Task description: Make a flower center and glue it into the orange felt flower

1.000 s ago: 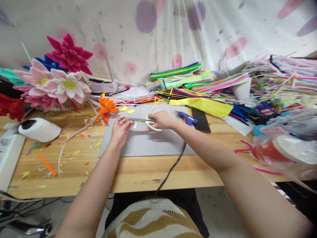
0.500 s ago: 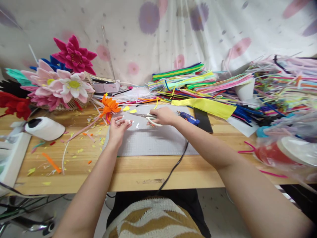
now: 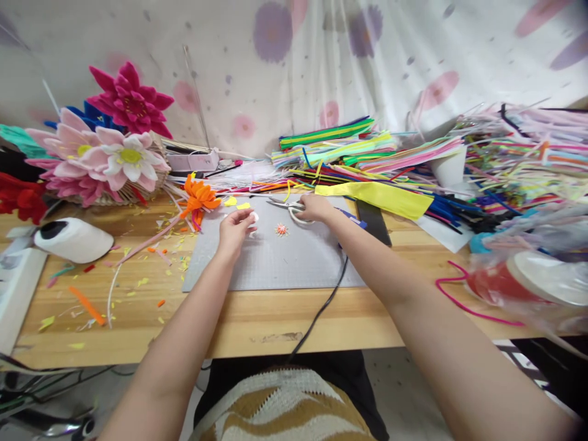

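1. The left hand [image 3: 235, 229] was narrowed around a small white piece [image 3: 255, 217], which showed at its fingertips above the left part of the gray mat [image 3: 257, 266]. Its exact shape was too small to tell.
2. The right hand [image 3: 315, 209] was closed around the handles of the scissors [image 3: 291, 208]. The blades pointed left, over the mat's far part, looked slightly parted and were apart from the white piece.
3. Between the two hands, a small red-and-white cluster [image 3: 281, 229] with spiky edges lay on the mat, touched by neither hand.
4. The step in hand looked like small trimming work, at a point between cuts, since no material lay between the blades. Whether the white piece was fully trimmed, I could not tell.
5. Another cut would have called for bringing the white piece and the blades together, with the left fingertips clear of the edges. Freeing the right hand would have called for a flat spot for the scissors, away from the cluster.
6. Close by, the blue glue gun [image 3: 357, 220] lay partly hidden behind the right hand, and its black cord [image 3: 318, 317] ran over the near edge of the wooden surface [image 3: 358, 321]. Yellow scraps [image 3: 230, 201] lay beside the orange flower [image 3: 201, 196].
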### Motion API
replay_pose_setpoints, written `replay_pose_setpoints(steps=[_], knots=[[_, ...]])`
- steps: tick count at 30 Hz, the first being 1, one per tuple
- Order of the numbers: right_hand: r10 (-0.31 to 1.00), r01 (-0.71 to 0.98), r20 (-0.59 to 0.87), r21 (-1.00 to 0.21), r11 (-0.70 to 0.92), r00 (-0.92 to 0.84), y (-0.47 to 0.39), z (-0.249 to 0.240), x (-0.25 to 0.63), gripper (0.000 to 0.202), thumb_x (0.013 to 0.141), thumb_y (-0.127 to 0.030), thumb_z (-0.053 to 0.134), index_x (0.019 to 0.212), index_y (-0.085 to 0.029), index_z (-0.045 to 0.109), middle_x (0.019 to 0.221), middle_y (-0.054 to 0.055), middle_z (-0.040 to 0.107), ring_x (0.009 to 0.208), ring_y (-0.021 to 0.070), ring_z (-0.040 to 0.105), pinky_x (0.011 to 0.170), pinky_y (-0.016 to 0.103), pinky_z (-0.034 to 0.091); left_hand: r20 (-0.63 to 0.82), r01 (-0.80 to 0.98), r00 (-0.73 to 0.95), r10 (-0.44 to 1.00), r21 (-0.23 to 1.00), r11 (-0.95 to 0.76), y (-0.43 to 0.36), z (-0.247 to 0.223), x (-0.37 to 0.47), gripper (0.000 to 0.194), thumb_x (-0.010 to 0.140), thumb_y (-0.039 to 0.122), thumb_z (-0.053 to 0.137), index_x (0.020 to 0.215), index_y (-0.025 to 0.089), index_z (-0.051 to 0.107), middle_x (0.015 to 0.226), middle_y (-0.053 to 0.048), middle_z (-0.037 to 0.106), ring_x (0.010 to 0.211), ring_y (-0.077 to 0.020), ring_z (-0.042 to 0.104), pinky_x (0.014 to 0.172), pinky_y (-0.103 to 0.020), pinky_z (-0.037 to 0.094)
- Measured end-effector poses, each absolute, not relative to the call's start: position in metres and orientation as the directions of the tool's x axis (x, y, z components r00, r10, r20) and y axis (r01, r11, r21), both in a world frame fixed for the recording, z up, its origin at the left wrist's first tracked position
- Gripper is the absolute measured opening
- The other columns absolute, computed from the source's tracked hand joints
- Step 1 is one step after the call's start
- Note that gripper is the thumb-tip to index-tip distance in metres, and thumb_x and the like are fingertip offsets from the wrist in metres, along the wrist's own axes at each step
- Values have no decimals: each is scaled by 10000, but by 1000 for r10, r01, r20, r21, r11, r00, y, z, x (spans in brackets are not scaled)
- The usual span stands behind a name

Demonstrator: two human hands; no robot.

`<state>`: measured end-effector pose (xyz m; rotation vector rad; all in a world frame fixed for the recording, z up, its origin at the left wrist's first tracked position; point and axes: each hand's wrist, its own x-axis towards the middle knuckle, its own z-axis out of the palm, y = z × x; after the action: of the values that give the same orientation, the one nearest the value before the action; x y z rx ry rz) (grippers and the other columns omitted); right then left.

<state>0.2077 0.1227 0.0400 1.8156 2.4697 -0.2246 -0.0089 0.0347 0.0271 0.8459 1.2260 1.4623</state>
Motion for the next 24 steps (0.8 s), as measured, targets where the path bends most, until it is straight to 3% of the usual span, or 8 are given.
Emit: replay_pose_setpoints(steps=[4,7,10,12,16,24], knots=[[965,942,21,-214,260,-262,125,35,209,420,712,-327,658,1073,-132,571,1118,141,603,1035,238,551,854,322,419,-84,-244,-204,975,969,32,42,23,8,311,500,270,764,769,148,668,708,-4,619,638,-91,565,521,-196,483],[968,862,148,-442,249,-204,113,33,210,268,733,-238,621,981,-143,590,1003,101,632,927,193,577,822,313,431,-72,-211,-174,982,977,34,42,19,16,342,507,299,766,799,147,673,741,-18,638,665,-106,576,498,-186,462],[975,621,109,-755,209,-196,90,27,203,157,748,-264,585,869,-164,589,835,36,645,754,137,586,721,279,453,-45,-197,-178,983,980,10,38,16,21,349,499,309,772,787,144,669,739,-19,642,664,-116,576,495,-203,469],[956,433,102,-875,218,-275,75,20,194,150,735,-271,583,845,-168,585,808,18,640,717,116,579,697,261,455,-30,-199,-182,983,980,-7,34,13,24,348,495,315,778,776,143,665,730,-15,641,654,-118,577,508,-219,482],[938,264,117,-942,209,-326,59,7,180,222,718,-346,591,847,-165,591,778,9,624,664,106,548,638,248,440,-58,-208,-147,987,978,26,27,7,28,368,494,342,790,775,138,670,729,-16,649,653,-125,593,564,-254,512],[944,293,153,-925,240,-292,56,0,173,172,742,-329,564,741,-159,594,696,-2,594,634,101,509,636,252,398,-62,-243,-164,984,970,21,23,4,32,356,483,337,808,756,138,694,727,-30,680,681,-155,635,614,-277,533]])
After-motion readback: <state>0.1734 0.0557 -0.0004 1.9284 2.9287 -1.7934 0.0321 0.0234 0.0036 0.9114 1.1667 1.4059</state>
